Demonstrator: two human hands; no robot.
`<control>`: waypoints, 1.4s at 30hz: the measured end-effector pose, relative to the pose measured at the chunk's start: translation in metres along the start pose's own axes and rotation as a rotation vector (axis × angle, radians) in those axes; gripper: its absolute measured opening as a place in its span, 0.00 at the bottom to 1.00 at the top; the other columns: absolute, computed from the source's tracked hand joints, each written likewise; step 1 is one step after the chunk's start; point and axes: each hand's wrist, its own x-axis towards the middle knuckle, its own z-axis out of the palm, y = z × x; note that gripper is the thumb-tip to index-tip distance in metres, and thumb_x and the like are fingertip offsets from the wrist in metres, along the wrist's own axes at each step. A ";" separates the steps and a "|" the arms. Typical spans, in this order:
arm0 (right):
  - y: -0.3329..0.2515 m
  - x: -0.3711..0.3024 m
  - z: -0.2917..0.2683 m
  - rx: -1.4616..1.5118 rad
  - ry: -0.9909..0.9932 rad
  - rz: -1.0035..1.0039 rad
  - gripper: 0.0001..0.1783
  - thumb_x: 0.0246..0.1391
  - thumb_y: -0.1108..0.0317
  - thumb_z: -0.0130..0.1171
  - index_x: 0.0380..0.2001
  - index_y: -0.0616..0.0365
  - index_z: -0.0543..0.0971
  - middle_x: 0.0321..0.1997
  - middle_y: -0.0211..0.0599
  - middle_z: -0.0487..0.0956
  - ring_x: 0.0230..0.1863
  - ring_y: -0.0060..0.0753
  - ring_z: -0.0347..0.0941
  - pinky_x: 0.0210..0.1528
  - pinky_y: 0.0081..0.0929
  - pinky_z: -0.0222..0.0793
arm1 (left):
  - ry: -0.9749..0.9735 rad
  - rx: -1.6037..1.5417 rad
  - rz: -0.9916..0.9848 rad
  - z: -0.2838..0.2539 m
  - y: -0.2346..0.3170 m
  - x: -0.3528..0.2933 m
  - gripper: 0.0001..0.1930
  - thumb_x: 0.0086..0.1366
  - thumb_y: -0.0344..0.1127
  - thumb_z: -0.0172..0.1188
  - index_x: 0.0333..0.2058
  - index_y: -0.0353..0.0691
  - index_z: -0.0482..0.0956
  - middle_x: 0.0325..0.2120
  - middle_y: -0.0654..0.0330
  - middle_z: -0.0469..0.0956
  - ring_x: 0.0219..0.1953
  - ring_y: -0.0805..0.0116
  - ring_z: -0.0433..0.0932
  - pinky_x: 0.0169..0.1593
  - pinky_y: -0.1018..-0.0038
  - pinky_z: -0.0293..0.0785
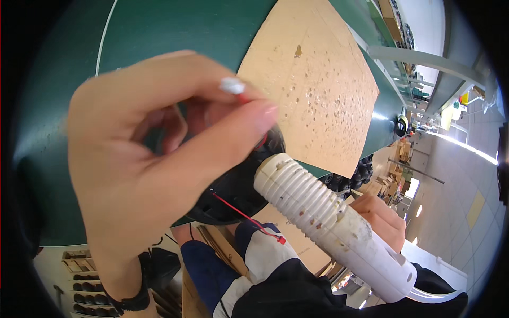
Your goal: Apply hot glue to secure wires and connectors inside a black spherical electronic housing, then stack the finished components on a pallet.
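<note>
My left hand [122,153] is raised close to the camera, thumb and forefinger pinched on a small red piece with a white tip [232,85], slightly blurred. Below it, partly covered by that hand, is a round black plastic housing [228,199]. A thin red wire [236,208] runs out of the housing to a small red connector [280,240]. A stained white hot glue gun [339,228] with a ribbed barrel slants across the view, its front end at the housing. My right hand [384,220] is curled round its far side; the gun's body hides part of the grip.
Glue-spotted cardboard [318,90] lies on the green worktable [169,26]. A roll of tape [401,126] and black parts [360,172] sit along the table's edge. Shelving [424,58] rises at right. At lower left stands a rack of round black parts [90,298].
</note>
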 end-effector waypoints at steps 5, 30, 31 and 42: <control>-0.017 0.006 -0.018 -0.110 -0.022 0.016 0.14 0.38 0.76 0.68 0.32 0.66 0.79 0.32 0.42 0.77 0.28 0.36 0.76 0.28 0.26 0.71 | -0.024 -0.099 0.021 0.008 0.024 0.017 0.01 0.59 0.23 0.63 0.30 0.31 0.81 0.23 0.63 0.75 0.25 0.80 0.72 0.30 0.84 0.67; -0.020 0.014 -0.056 -0.132 -0.288 -0.043 0.19 0.35 0.74 0.65 0.36 0.68 0.79 0.35 0.43 0.79 0.35 0.42 0.78 0.34 0.31 0.74 | -0.190 0.317 -0.036 -0.028 0.009 -0.049 0.47 0.42 0.27 0.64 0.65 0.34 0.58 0.65 0.45 0.58 0.67 0.48 0.59 0.66 0.61 0.59; -0.024 0.011 -0.065 -0.139 -0.267 -0.051 0.19 0.35 0.74 0.65 0.36 0.68 0.79 0.35 0.43 0.79 0.35 0.42 0.78 0.34 0.31 0.74 | -0.176 0.347 -0.031 -0.016 0.016 -0.046 0.50 0.40 0.26 0.69 0.65 0.36 0.56 0.65 0.42 0.56 0.66 0.42 0.59 0.66 0.61 0.59; 0.041 -0.074 -0.068 0.683 0.316 0.604 0.18 0.61 0.63 0.59 0.50 0.60 0.74 0.41 0.39 0.81 0.35 0.24 0.79 0.26 0.20 0.73 | 0.139 0.545 -0.098 0.022 0.021 -0.105 0.64 0.32 0.43 0.80 0.65 0.29 0.49 0.62 0.39 0.57 0.64 0.39 0.59 0.66 0.59 0.61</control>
